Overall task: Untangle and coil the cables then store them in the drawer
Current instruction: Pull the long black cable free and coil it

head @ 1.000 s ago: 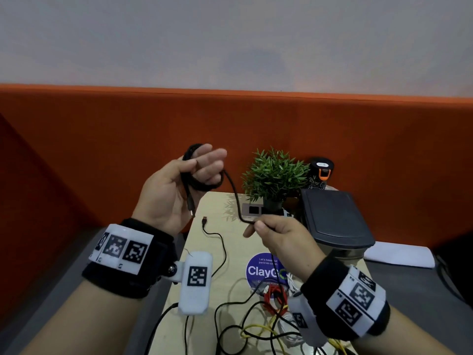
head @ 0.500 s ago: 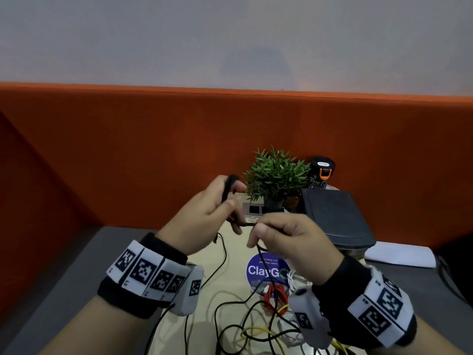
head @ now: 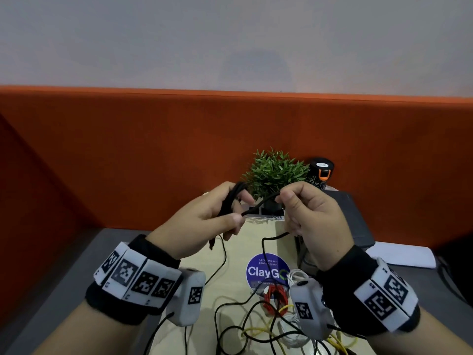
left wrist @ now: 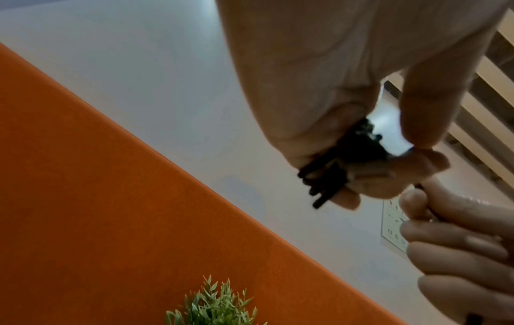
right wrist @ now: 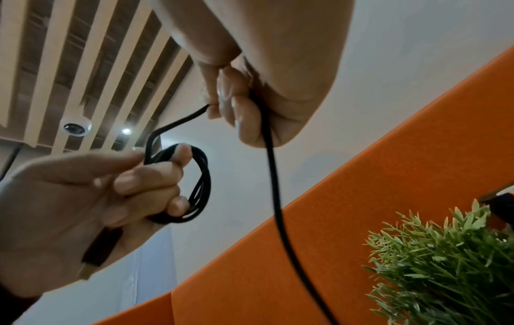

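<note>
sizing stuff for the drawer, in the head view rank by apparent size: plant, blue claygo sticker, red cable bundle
1. plant, largest.
2. blue sticker, partly hidden by the right hand's wrist camera, so unsure.
3. red cable bundle, smallest, also partly hidden.

Black cable. Orange partition, pale grey wall. Green plant. Blue round sticker, white lettering. Red, yellow cables. Wristbands black, black-white square markers.

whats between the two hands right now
A short taut stretch of the thin black cable bridges the gap, from the coil gripped in the left hand to the right hand's pinch. The head and right wrist views show it.
</note>
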Demonstrator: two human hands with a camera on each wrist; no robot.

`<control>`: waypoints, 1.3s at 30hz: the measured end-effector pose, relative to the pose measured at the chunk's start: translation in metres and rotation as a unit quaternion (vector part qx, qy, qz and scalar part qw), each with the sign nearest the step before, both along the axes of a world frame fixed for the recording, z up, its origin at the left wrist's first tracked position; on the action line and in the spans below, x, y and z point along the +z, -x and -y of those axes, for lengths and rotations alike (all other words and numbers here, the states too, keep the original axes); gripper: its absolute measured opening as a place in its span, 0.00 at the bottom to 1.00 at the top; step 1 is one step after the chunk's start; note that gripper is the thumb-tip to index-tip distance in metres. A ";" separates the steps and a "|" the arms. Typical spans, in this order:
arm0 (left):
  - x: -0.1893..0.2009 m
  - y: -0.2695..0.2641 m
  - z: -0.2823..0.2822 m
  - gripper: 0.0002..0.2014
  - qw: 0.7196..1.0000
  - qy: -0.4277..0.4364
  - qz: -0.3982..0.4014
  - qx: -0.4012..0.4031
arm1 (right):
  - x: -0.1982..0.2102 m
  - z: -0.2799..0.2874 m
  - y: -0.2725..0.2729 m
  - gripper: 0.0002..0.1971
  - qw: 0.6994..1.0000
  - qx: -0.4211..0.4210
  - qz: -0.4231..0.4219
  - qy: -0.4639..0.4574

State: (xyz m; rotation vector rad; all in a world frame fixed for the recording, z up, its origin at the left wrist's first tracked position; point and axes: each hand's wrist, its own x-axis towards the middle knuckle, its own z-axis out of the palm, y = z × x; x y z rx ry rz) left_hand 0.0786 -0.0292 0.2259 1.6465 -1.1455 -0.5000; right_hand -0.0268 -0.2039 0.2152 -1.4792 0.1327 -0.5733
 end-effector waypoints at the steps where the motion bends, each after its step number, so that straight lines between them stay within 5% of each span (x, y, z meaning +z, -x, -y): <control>1: -0.001 0.000 0.001 0.08 1.000 -0.009 0.026 0.012 | 0.000 0.000 -0.001 0.11 1.000 -0.015 -0.002 0.002; 7: 0.002 0.004 0.004 0.11 0.985 -0.041 0.159 0.052 | 0.003 -0.005 -0.004 0.09 0.997 -0.046 0.006 0.055; 11: -0.003 0.009 0.010 0.15 0.996 -0.067 0.060 0.010 | 0.013 -0.009 -0.005 0.06 0.990 -0.043 0.057 0.121; 16: -0.008 0.016 0.014 0.13 0.992 0.060 -0.108 -0.041 | 0.016 -0.009 -0.012 0.09 0.993 -0.041 0.061 0.088; 26: -0.004 0.013 0.017 0.15 0.946 0.243 -0.202 0.073 | -0.044 -0.026 -0.022 0.13 0.991 0.124 -0.047 -0.019; 34: 0.009 0.007 0.018 0.18 0.917 0.284 -0.270 0.074 | -0.075 -0.053 -0.006 0.12 0.943 0.190 -0.212 0.175; 39: -0.002 0.002 0.021 0.15 0.912 0.274 -0.295 0.076 | -0.048 -0.054 -0.003 0.14 0.862 0.244 -0.255 0.364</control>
